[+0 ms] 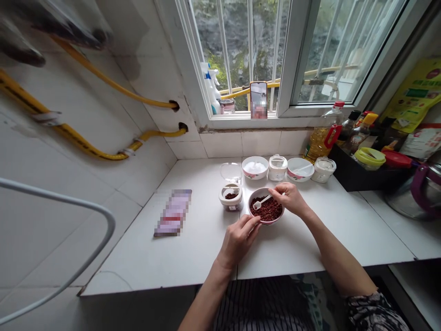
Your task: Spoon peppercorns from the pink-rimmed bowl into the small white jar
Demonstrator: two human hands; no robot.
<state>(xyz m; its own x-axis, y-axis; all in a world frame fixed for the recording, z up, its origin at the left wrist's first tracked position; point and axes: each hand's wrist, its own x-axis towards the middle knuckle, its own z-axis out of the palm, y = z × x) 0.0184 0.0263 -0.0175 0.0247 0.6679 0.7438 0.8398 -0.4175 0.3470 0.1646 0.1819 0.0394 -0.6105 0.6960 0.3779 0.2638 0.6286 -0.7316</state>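
Note:
A bowl [273, 222] of dark red peppercorn-like grains [269, 212] stands on the white counter. My left hand [238, 240] pinches its near left rim between thumb and fingers. In my right hand [290, 197] is the handle of a small white spoon [263, 202], and its scoop lies at the surface of the grains. Just left of the bowl, a seasoning jar [230, 205] has its clear lid [230, 171] flipped up, with some of the same dark grains inside.
Behind are a bowl of white powder [255, 174], a lidded jar [277, 168], a second bowl [300, 175] and another jar [324, 171]. An oil bottle [320, 140] and a black condiment box [356, 177] stand right. A purple packet [173, 214] lies left. A phone [258, 99] leans at the window.

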